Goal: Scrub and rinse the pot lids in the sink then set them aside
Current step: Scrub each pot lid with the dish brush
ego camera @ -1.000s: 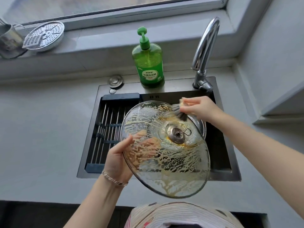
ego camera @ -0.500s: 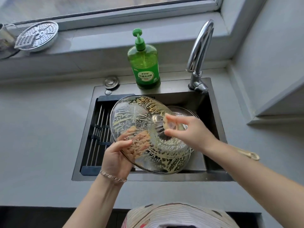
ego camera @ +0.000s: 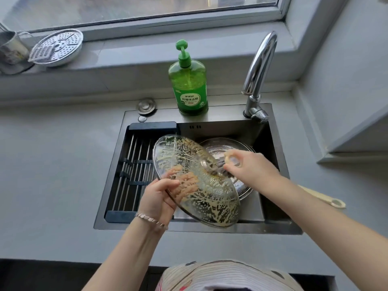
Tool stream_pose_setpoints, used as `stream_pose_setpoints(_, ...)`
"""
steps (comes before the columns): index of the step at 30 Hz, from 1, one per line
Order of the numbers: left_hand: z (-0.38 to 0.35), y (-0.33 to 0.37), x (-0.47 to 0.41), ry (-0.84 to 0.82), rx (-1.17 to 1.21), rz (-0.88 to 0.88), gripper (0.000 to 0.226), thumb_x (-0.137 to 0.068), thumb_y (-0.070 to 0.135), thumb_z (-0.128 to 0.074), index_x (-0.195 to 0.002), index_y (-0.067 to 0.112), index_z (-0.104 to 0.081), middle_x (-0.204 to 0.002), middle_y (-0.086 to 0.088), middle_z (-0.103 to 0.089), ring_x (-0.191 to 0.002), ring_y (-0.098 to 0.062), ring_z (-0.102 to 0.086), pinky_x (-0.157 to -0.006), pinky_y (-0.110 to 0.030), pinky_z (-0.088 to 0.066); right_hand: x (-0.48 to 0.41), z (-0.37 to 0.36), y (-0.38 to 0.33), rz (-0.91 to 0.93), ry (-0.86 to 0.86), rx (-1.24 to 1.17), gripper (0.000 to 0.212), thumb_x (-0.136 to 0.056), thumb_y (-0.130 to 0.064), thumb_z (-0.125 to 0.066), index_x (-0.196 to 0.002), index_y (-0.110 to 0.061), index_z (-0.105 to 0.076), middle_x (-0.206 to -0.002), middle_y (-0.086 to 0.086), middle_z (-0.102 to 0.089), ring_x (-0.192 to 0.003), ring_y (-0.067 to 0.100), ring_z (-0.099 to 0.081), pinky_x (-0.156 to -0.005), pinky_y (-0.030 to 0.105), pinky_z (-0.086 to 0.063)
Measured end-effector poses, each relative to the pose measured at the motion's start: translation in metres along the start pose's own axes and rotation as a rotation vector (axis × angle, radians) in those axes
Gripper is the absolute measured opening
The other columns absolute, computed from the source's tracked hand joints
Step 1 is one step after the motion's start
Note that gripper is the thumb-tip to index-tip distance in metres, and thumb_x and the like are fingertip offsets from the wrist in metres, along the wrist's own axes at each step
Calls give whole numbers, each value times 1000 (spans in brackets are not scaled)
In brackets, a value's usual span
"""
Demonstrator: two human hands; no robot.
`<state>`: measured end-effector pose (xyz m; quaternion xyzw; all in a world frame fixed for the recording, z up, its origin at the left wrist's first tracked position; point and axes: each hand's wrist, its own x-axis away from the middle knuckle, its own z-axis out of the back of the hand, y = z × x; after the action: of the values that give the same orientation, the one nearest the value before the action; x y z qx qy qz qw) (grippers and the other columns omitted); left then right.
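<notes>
Glass pot lid (ego camera: 197,181): held tilted above the sink (ego camera: 273,225), over the middle of the basin, with its lower edge just above the front rim. Coated across the whole face with yellowish suds in streaks and beads. Gripped at its near-left rim by the left hand (ego camera: 157,196), with thumb on the upper face and fingers curled underneath, visible through the glass. Worked near the centre knob by a dark scrubber (ego camera: 220,164), pinched between thumb and fingertips of the right hand (ego camera: 249,171); blurred there, so exact contact not determinable. Second lid (ego camera: 226,145) noted lying in the basin behind and beneath the first, partly covered by it. Slatted drain rack (ego camera: 134,164) seated in the left part of the sink. Green soap bottle (ego camera: 190,87) with pump standing upright on the back ledge, beside the chrome faucet (ego camera: 260,66). Round metal cap (ego camera: 146,106) at the back-left corner of the ledge. Perforated metal plate (ego camera: 56,47) and metal cup (ego camera: 10,49) on the windowsill, far left. Pale utensil handle (ego camera: 327,199) lying on the counter right of the sink, partly hidden behind the right forearm. Bracelet (ego camera: 151,219) on the left wrist.
</notes>
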<state>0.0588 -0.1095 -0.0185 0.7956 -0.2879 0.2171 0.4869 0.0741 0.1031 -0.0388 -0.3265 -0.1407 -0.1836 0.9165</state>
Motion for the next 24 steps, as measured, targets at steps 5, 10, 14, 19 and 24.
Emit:
stream_pose_setpoints(5,-18,-5,-9,100,-71,32,18,-85,-12,-41,-97,-8,-54,-72,-19,-67,-53,-22,-67,-47,-26,-56,42,22,-8,113,-65,-240,53,-56,-53,-81,-91,-24,-56,-82,-13,-60,-74,-1,-55,-58,11,-39)
stream_pose_setpoints(10,-45,-13,-14,99,-51,77,20,-84,-14,-43,-100,-6,-51,-90,-24,-60,-65,-26,-61,-46,-24,-55,64,-9,-2,226,-62,248,56,-69,-51,-71,-109,-22,-44,-108,-8,-55,-100,16,-57,-74,29,-42)
stream_pose_setpoints(14,-67,-6,-22,66,-76,59,19,-81,-16,-44,-93,-3,-51,-80,-16,-55,-66,-22,-55,-45,-21,-53,52,-7,9,445,291,217,15,-78,-28,-49,-81,-16,-57,-71,-2,-62,-61,22,-62,-48,23,-37)
stream_pose_setpoints(19,-98,22,-41,86,-181,123,19,-83,-6,-50,-67,3,-46,-49,-5,-49,-37,-11,-46,-35,-16,-42,26,32,5,746,371,418,25,-72,-26,-41,-59,-16,-60,-47,-3,-57,-36,16,-52,-35,19,-36)
stream_pose_setpoints(24,-112,39,-55,-9,-217,202,24,-91,14,-54,-108,-3,-52,-81,-19,-63,-58,-21,-65,-51,-27,-55,4,61,-10,592,315,396,36,-81,-33,-43,-52,-15,-54,-47,-1,-54,-42,21,-50,-40,17,-26)
